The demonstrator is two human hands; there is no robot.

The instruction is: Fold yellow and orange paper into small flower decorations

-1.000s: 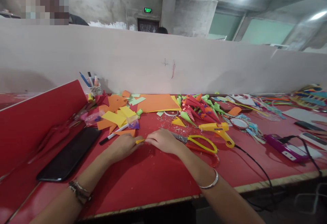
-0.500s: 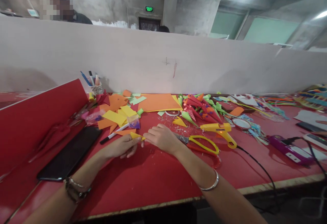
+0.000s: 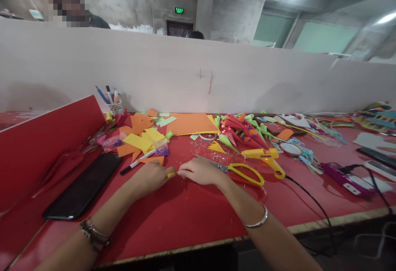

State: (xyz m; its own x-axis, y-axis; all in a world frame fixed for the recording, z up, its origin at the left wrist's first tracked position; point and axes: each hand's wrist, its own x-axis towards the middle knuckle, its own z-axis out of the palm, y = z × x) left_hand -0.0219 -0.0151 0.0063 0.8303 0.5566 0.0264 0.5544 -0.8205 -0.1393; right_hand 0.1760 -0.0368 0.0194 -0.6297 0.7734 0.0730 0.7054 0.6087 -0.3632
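My left hand (image 3: 151,177) is closed on a small yellow paper piece (image 3: 171,174), most of it hidden by the fingers. My right hand (image 3: 199,171) pinches the other end of that piece, so the two hands nearly meet low over the red table. Just beyond my right hand lie scissors (image 3: 244,173) with yellow and orange handles, the blades partly behind the hand. Orange paper (image 3: 154,160) and a black-capped white marker (image 3: 137,163) lie beside my left hand. A notched yellow cutout (image 3: 216,147) rests farther back, near a heap of red and green cones (image 3: 239,128).
On the right are a yellow glue gun (image 3: 266,155) with a trailing cord and a purple power strip (image 3: 348,182). A black tablet-like slab (image 3: 83,186) lies at left. Paper scraps (image 3: 137,141) and a pen cup (image 3: 115,107) stand near the white partition (image 3: 161,73), a person behind it.
My left hand has turned over, its back now uppermost, covering more of the yellow piece. My right hand has lowered slightly and still pinches the piece's end.
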